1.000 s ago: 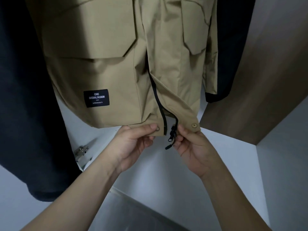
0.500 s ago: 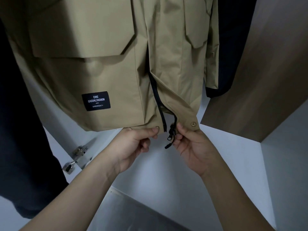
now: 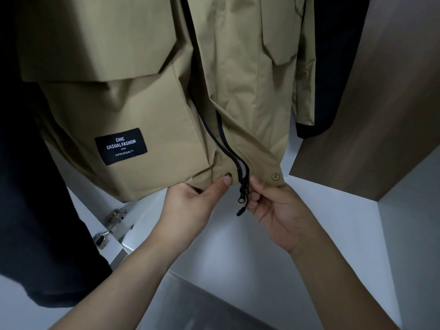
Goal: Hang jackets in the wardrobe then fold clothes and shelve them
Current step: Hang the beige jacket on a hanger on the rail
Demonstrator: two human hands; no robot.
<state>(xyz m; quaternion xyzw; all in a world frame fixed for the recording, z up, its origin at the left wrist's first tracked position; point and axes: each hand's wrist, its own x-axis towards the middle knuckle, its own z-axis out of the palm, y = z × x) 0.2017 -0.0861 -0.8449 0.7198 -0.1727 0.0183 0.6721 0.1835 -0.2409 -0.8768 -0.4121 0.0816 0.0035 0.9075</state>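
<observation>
Two bare hands met at the bottom hem of a tan fabric jacket (image 3: 147,96), which hung inside the white-walled wardrobe (image 3: 273,246) btwn dark garments. Left hand (image 3: 190,206) pinched the hem's left flap, thumb just below a dark metal snap (image 3: 229,174). Right hand (image 3: 278,210) gripped the right flap's corner near a brass snap (image 3: 275,176), fingers curled beside the black zipper pulls (image 3: 242,198). Black woven label (image 3: 121,146) sat on the left pocket w/ white lettering.
</observation>
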